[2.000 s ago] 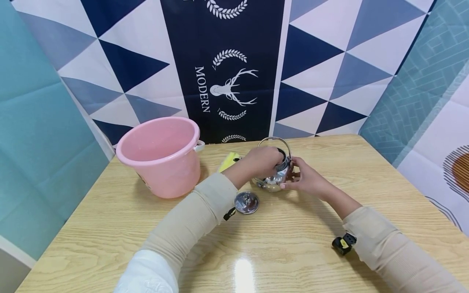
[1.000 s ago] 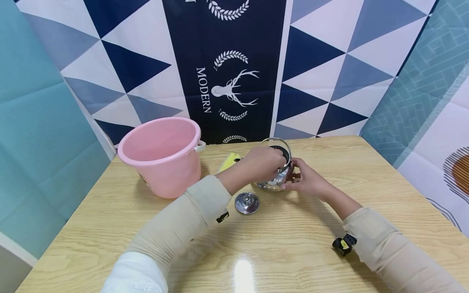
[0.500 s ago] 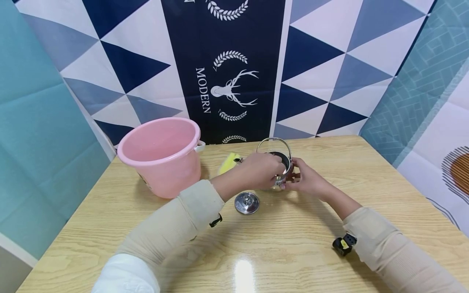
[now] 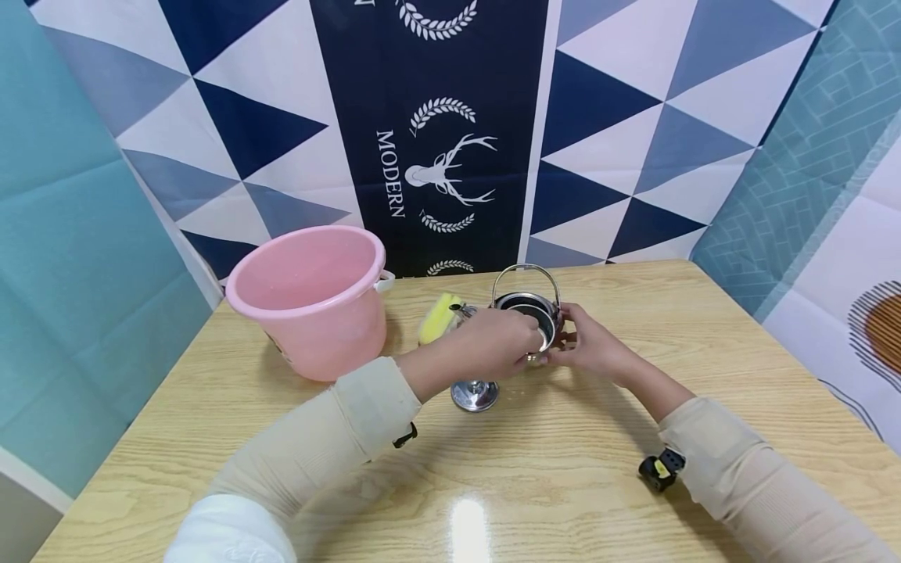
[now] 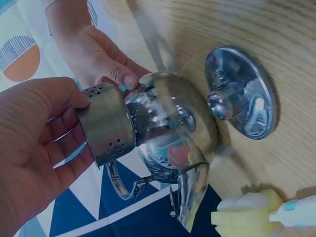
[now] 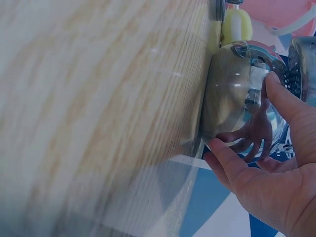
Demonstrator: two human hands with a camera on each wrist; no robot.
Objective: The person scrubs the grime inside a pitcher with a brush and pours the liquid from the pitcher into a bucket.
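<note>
My left hand [image 4: 493, 344] pinches a perforated metal tea infuser [image 5: 108, 126] by its rim. In the left wrist view, the infuser is lifted at the mouth of a shiny metal teapot [image 5: 168, 118]. The teapot stands on the table, its arched handle [image 4: 526, 267] raised and its spout [image 5: 193, 195] pointing left in the head view. Against the pot's right side, my right hand [image 4: 591, 348] holds it with thumb and fingers spread round the belly. A round metal lid [image 4: 475, 397] with a knob lies on the table, in front and left of the pot.
A pink bucket [image 4: 331, 336] with a white handle stands at the back left of the wooden table [image 4: 563, 469]. Between bucket and teapot lies a yellow sponge brush [image 4: 438, 319]. A patterned cloth [image 4: 281, 94] hangs behind the table.
My left hand has drawn back and left, lifting the infuser, so the pot's dark mouth now shows in the head view. My right hand has stayed on the teapot.
</note>
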